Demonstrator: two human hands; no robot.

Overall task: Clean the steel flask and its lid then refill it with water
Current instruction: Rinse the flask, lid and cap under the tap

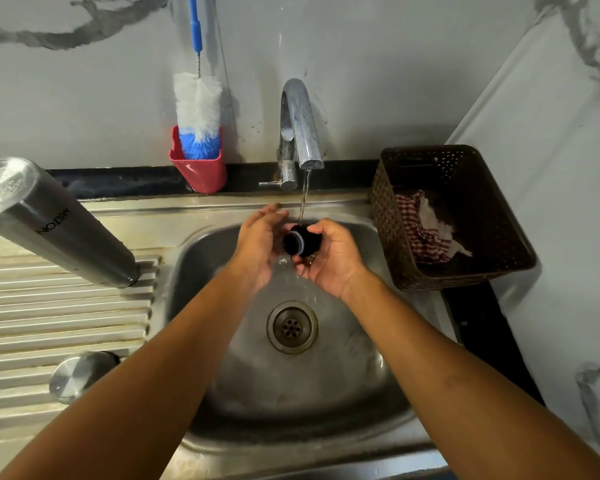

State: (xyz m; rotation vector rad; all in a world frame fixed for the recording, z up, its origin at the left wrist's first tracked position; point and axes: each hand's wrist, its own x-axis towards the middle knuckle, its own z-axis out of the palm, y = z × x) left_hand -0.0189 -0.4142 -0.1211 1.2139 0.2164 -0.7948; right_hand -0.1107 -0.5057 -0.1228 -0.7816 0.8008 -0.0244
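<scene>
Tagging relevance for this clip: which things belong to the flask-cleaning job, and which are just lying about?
Job: black lid, held by right hand under the tap; left hand beside it; steel flask; steel cap; sink; bottle brush.
Lying about: red holder; brown basket; striped cloth.

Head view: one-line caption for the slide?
Right hand holds black lid under running tap, left hand alongside; steel flask upended on drainboard.

Frame center, right hand [329, 259] holds black lid [300, 241] under tap [300, 128] water, left hand [258, 242] touching it, steel flask [54, 221] upside down at left
</scene>
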